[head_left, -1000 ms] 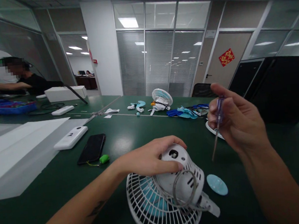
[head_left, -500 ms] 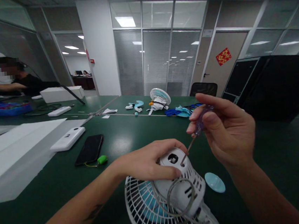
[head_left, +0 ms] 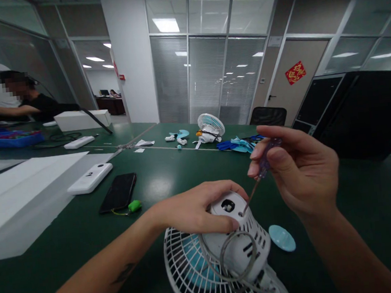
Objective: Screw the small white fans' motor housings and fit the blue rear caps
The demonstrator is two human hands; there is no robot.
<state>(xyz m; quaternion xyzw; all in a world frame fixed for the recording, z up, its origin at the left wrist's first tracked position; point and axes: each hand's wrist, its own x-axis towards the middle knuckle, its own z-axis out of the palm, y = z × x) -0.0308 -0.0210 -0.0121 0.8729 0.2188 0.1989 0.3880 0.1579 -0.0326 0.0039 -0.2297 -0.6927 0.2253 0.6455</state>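
Note:
A white fan (head_left: 189,267) with pale blue blades lies grille-down on the green table, its slotted motor housing facing up. My left hand (head_left: 201,210) is wrapped round that housing, thumb on the near side and fingers over the far side. In my right hand (head_left: 302,173) is a screwdriver (head_left: 267,158) with a clear purplish handle, slanting down to the left. Its tip is at a small hole in the housing, beside a larger dark opening; whether it touches a screw I cannot tell. A grey cord loops over the housing. To the right lies a light blue oval cap (head_left: 282,238).
A black phone (head_left: 119,193) with a green tag and a white box-like device (head_left: 91,178) lie at left, near white sheets (head_left: 30,194). Farther back are a second fan (head_left: 210,126), blue gloves (head_left: 228,145) and small parts. Two people are at the far left.
The view has shifted slightly. My left hand still grips the fan housing, and the screwdriver has moved a little, its tip staying by the small hole.

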